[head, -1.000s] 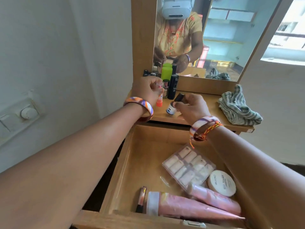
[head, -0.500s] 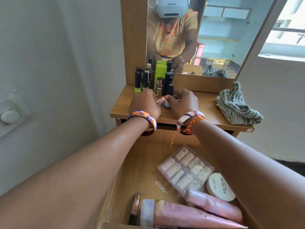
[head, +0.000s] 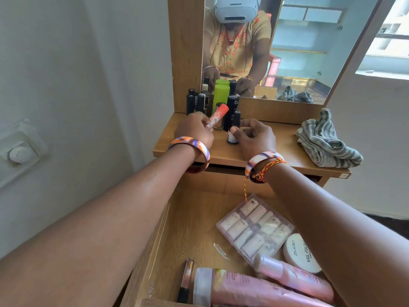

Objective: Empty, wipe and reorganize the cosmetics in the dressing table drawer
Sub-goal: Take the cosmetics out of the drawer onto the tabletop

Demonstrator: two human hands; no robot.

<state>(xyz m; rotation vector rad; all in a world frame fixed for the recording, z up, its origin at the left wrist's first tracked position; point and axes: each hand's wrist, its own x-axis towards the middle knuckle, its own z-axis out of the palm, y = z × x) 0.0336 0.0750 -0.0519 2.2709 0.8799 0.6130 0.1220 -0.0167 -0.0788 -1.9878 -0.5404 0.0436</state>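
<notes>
The wooden drawer [head: 194, 220] is pulled open below the dressing table top [head: 278, 149]. In it lie a clear nail-tip box [head: 254, 229], a round white nail polish remover tub [head: 298, 253], two pink tubes [head: 261, 291] and a slim dark stick [head: 187, 278]. My left hand [head: 194, 131] is shut on a small patterned tube with an orange-red cap [head: 218, 116], tilted above the table top. My right hand [head: 254, 136] grips a small white and black bottle [head: 232, 137] that stands on the table top.
Several dark bottles and a lime green can [head: 220, 96] stand crowded at the table's back left, against the mirror [head: 298, 47]. A striped grey cloth [head: 325, 140] lies crumpled at the table's right end. A white wall with a switch plate [head: 20, 151] is on the left.
My left hand has lifted the orange-capped tube up and tilted it. My right hand has set the small bottle upright on the table top and stays on it.
</notes>
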